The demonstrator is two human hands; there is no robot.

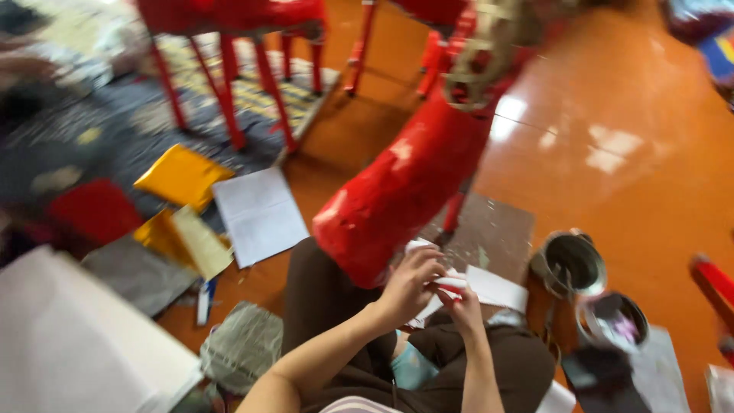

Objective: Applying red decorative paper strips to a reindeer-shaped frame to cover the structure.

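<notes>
From the head camera, looking down and rather blurred: the person is sitting on the orange floor (612,191), and both hands are meeting over the lap on a sheet of white paper (489,287). The left hand (409,284) is curling over the sheet's near edge, fingers bent and pressing together on it; the right hand (461,300) is pinching the same sheet from below, fingertips close together. The paper is lying just beside the foot of a big red paper-covered figure (401,195), which is leaning across the middle of the view. Its red skin is looking largely whole here, though its upper end (485,53) is showing bare, tangled golden material, so covering seems left to do up there. Two metal pots (569,264) are standing to the right. Gold sheets (183,176), a red sheet (95,210) and more white paper (260,214) are lying unused on the left.
</notes>
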